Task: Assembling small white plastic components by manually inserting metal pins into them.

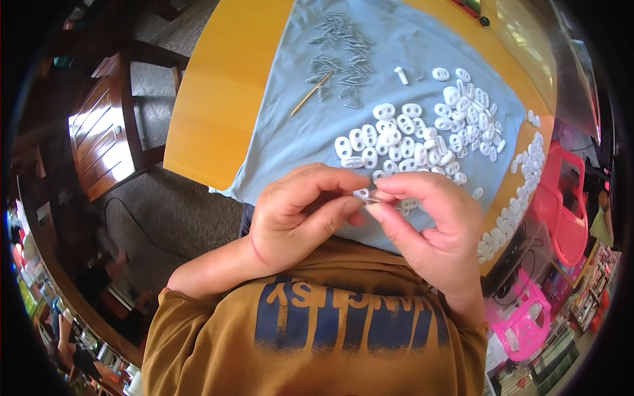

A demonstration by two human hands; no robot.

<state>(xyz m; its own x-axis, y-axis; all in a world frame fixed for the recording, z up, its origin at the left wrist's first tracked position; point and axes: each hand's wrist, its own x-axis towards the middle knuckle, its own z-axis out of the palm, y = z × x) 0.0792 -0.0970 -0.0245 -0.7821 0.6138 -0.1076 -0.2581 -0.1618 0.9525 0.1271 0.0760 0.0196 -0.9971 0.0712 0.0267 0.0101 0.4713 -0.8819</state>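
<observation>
Both my hands meet over the near edge of the light blue cloth (277, 145). My left hand (300, 214) pinches a small white two-hole cord lock (360, 193), mostly covered by the fingertips. Thumb and forefinger of my right hand (432, 224) close on a thin metal spring (374, 200) right against it. Just beyond my fingers lies a spread of white oval two-hole pieces (389, 137). Farther off is a loose pile of small metal springs (353, 66). A thin wooden stick (310, 94) rests beside that pile, and a white peg-like piece (401, 75) sits apart to its right.
The cloth covers part of a yellow table (211, 99). More small white pieces (508, 218) line its right edge. A red plastic chair (561, 204) and a pink one (525, 327) stand to the right. A wooden chair (105, 132) is at the left.
</observation>
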